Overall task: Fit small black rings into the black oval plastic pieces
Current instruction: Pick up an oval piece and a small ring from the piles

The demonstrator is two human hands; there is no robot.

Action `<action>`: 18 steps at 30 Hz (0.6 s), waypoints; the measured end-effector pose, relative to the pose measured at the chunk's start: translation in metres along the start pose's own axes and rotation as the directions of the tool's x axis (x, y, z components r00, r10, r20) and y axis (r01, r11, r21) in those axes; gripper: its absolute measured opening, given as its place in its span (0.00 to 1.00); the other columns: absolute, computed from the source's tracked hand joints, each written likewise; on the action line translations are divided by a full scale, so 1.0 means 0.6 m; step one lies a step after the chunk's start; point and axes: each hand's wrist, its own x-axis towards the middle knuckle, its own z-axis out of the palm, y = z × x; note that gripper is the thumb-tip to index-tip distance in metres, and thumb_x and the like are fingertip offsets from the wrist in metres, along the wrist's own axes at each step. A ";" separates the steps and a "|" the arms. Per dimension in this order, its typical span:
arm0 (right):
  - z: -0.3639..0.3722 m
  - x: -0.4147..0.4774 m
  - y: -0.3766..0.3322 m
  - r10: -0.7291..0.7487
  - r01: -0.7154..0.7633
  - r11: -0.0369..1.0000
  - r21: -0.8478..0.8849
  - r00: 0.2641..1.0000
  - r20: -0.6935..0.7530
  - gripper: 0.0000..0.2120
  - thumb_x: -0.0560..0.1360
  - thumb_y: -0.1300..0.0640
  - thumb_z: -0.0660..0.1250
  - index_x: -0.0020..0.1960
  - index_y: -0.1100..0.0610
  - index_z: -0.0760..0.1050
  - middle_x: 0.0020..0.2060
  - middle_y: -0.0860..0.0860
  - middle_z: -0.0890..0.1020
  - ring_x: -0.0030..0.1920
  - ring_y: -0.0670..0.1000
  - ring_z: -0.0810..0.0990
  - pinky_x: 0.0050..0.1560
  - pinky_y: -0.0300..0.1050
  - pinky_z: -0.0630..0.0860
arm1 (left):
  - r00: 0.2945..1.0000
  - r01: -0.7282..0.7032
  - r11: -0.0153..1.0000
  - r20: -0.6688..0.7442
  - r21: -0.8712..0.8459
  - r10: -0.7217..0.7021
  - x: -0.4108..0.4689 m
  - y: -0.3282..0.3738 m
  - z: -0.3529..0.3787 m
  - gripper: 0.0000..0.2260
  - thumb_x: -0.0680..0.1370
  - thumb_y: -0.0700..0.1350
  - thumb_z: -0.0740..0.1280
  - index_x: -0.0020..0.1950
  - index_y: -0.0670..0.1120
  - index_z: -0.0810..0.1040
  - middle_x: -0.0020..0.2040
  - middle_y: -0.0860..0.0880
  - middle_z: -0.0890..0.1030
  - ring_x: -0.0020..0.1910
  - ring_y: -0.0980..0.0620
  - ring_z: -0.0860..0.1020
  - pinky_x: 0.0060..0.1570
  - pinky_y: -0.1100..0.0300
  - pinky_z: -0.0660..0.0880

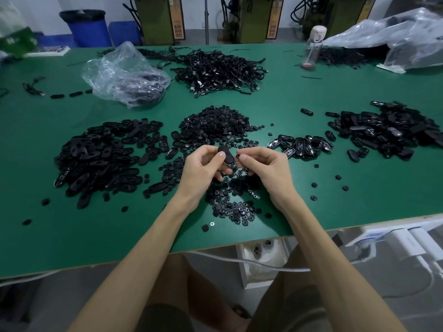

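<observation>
The left hand (203,168) pinches an oval piece (229,156). The right hand (263,166) curls beside it, grasp unclear.

On my feed: green table (287,97); cable heap (220,68) at 12 o'clock, clear plastic bag (119,70) at 10, water bottle (312,47) at 1, blue bin (88,29) at 11, white chargers (405,240) at 4.
</observation>
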 end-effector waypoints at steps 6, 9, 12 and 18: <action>0.000 0.000 -0.001 -0.014 0.014 1.000 -0.012 1.000 -0.006 0.07 0.76 0.64 0.75 0.53 0.58 0.85 0.42 0.53 0.88 0.43 0.49 0.87 0.40 0.37 0.78 | 1.000 -0.013 1.000 -0.002 -0.007 0.013 0.000 -0.004 -0.001 0.05 0.83 0.39 0.69 0.56 0.39 0.80 0.47 0.44 0.87 0.40 0.47 0.86 0.35 0.58 0.80; 0.001 0.000 -0.001 -0.006 0.006 1.000 -0.004 1.000 -0.018 0.05 0.76 0.63 0.76 0.50 0.57 0.85 0.42 0.53 0.88 0.41 0.48 0.85 0.39 0.36 0.77 | 1.000 -0.018 1.000 -0.007 -0.012 0.018 0.000 -0.005 -0.002 0.05 0.82 0.39 0.70 0.56 0.38 0.80 0.47 0.44 0.87 0.39 0.48 0.85 0.35 0.58 0.79; 0.001 0.001 0.000 -0.011 0.011 1.000 -0.003 0.999 -0.030 0.04 0.75 0.63 0.76 0.50 0.58 0.85 0.41 0.51 0.87 0.40 0.46 0.84 0.40 0.34 0.76 | 0.999 -0.026 1.000 -0.025 -0.003 0.025 0.000 -0.005 -0.002 0.04 0.81 0.40 0.71 0.54 0.40 0.81 0.45 0.46 0.87 0.40 0.49 0.85 0.36 0.59 0.80; 0.001 0.000 0.001 0.009 -0.010 0.999 -0.036 1.000 -0.017 0.04 0.74 0.60 0.78 0.48 0.55 0.85 0.39 0.51 0.88 0.39 0.47 0.84 0.38 0.35 0.77 | 0.999 -0.014 1.000 -0.052 0.003 0.014 0.001 -0.006 -0.003 0.05 0.82 0.39 0.71 0.54 0.39 0.81 0.42 0.49 0.85 0.38 0.50 0.83 0.36 0.59 0.80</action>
